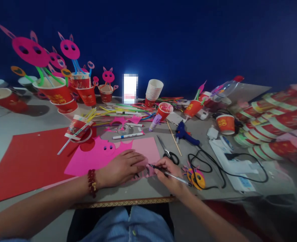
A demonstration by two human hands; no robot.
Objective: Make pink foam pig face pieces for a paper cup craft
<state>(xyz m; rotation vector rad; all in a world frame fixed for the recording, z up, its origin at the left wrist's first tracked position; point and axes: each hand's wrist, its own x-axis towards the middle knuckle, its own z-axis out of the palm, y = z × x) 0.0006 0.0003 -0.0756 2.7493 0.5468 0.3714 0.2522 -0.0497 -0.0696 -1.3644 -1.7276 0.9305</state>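
Note:
My left hand (124, 164), with a dark red bead bracelet (92, 183) at the wrist, lies flat with fingers stretched over pink paper. Under it are a light pink sheet (149, 148) and a magenta sheet (81, 159) with cut edges. Between thumb and fingers, my right hand (168, 173) grips a pen (177, 177) with a clear barrel. The pen tip points at the light pink paper beside my left fingertips. A magenta face with two eyes (108, 148) lies just beyond my left hand. Black-handled scissors (166, 149) rest beyond my right hand.
A blue glue gun (185, 132) and its black cord lie to the right, near a white power strip (232, 168). Red sheets (25, 158) cover the left. Paper cups (154, 89), a marker (127, 135) and pipe cleaners (128, 109) stand or lie farther back. Stacked cups (276, 116) fill the right.

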